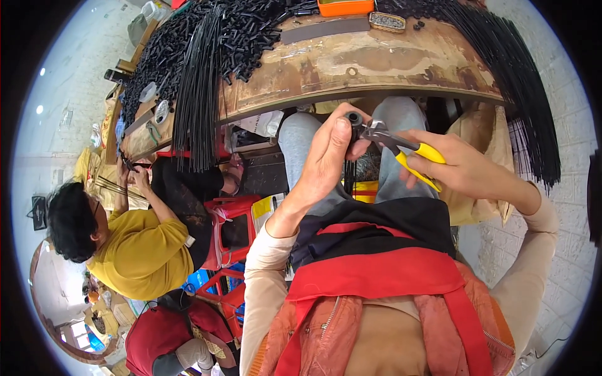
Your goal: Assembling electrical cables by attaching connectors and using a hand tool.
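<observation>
My left hand [327,145] is closed around a short black tube-shaped part [353,119], its round open end facing up. Below that hand some thin black rods [349,177] hang down; whether they join the part I cannot tell. In my right hand [463,158] is a pair of pliers [394,141] with yellow-and-black handles. The metal jaws reach the side of the black part, close to my left fingertips. What the jaws pinch is too small to make out. Both hands are over my lap, just in front of the table edge.
On the wooden table [376,62] lie a heap of black tube parts [241,47], bundles of long black rods [199,94] [523,88] overhanging its edge, an orange tray [345,7] and a small basket of metal bits [387,22]. A person in yellow [147,247] works at left, near red stools [232,210].
</observation>
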Available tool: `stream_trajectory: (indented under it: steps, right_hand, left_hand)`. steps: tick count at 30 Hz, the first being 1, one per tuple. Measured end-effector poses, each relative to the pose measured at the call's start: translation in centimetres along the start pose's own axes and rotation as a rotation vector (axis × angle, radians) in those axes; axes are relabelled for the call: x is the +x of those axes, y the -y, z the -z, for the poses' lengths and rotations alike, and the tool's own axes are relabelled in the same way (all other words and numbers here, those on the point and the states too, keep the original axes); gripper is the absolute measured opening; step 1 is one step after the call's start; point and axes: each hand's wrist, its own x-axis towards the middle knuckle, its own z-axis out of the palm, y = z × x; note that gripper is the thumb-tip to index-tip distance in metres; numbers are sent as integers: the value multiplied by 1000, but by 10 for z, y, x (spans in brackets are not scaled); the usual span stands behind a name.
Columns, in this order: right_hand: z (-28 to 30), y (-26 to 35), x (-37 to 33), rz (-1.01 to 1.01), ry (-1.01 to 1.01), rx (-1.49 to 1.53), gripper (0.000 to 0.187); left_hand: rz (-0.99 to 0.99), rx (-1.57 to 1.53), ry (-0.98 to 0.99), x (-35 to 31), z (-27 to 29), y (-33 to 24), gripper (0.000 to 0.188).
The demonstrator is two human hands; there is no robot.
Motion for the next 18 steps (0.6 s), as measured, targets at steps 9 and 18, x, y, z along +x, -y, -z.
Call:
stream_trajectory:
  steps: [9, 18]
  right_hand:
    - [15, 26, 9, -316, 255, 37, 31]
    - [11, 33, -11, -78, 64, -179, 26]
  left_hand:
    - [-32, 16, -9, -9, 5, 0, 47]
    - [-31, -79, 94, -7, 6, -2, 48]
